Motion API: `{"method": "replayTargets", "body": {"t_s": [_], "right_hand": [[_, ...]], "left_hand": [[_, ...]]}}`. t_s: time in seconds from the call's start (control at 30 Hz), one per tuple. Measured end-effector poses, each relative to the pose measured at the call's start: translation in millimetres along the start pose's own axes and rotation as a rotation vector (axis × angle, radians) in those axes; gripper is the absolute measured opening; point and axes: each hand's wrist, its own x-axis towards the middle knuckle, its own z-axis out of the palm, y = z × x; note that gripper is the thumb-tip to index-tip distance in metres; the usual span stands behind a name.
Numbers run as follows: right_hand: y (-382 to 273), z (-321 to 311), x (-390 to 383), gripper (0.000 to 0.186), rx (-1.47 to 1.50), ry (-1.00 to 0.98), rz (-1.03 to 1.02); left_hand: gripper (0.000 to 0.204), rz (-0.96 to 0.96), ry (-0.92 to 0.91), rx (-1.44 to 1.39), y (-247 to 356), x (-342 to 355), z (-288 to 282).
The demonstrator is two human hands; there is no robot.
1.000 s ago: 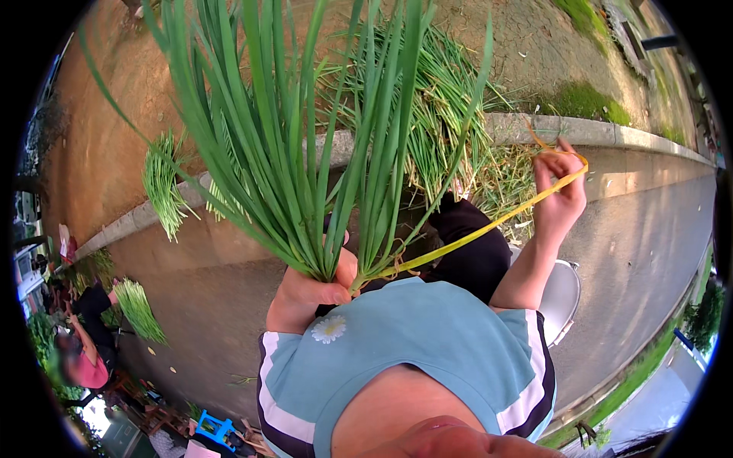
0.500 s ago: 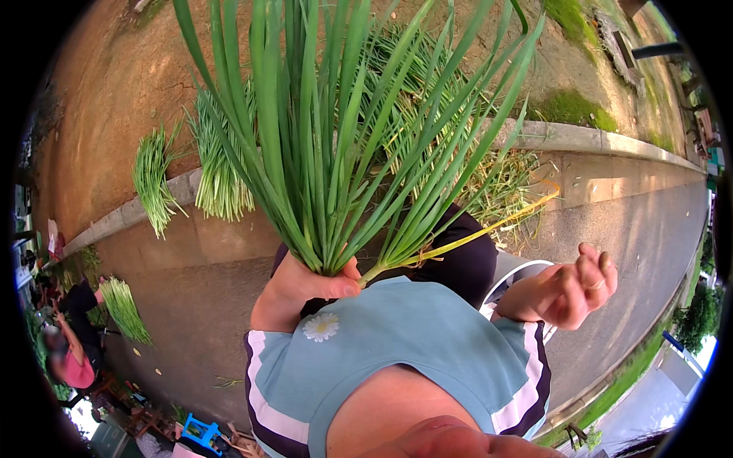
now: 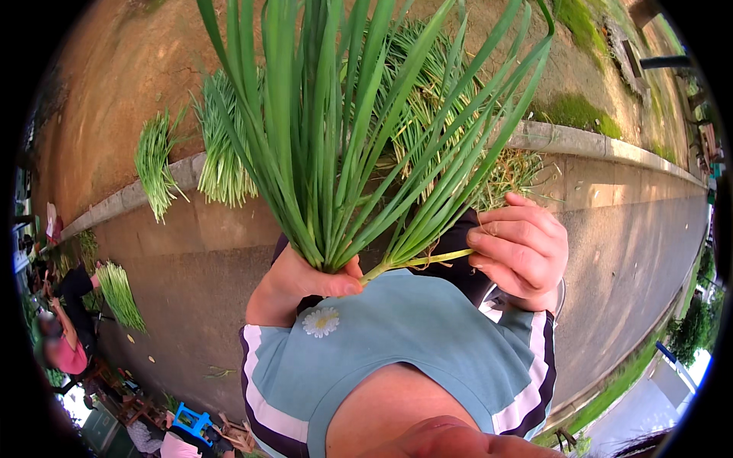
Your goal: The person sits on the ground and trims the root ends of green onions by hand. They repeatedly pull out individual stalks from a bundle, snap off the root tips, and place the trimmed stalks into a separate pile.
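Note:
My left hand (image 3: 301, 278) grips a spreading bunch of long green leafy stalks (image 3: 313, 168) by its pale bases, just above my lap. To its right, my right hand (image 3: 519, 248) has its curled fingertips closed on a yellowed leaf (image 3: 435, 257) that sticks out sideways from the base of a smaller stalk. Dry brown strands hang at that base. The leaves fan upward and hide much of the ground in front of me.
Pale-green bundles (image 3: 156, 164) lie along the concrete curb (image 3: 626, 149). A large pile of greens (image 3: 427, 76) sits ahead with dry trimmings (image 3: 511, 172). Left, another person (image 3: 69, 343) sits beside a bundle (image 3: 118, 298). A blue plastic stool (image 3: 191, 420) stands lower left.
My right hand was raised holding the yellow leaf out, then let it go and dropped rightward; now it has come back left onto that leaf near the stalk's base.

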Motion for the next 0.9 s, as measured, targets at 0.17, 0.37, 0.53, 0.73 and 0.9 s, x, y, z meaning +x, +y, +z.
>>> {"method": "replayTargets", "body": {"t_s": [0.17,0.37,0.53,0.73,0.9], "right_hand": [[0,-6,-11,0.012,0.552,-0.133,0.431],[9,-35,-21,0.009,0.82,-0.319,0.605],[12,-42,-30,0.01,1.107,-0.447,0.876],[23,-32,-42,0.014,1.288,-0.473,0.858],[32,-18,-39,0.018,1.117,-0.46,0.54]], "left_hand": [[0.023,0.053,0.044,-0.075,-7,1,1],[0.025,0.087,0.012,-0.09,-9,1,-3],[0.028,-0.142,0.037,-0.112,-6,-3,-5],[0.025,-0.094,0.048,-0.104,-7,4,7],[0.032,-0.245,-0.022,-0.024,2,1,1]]}}
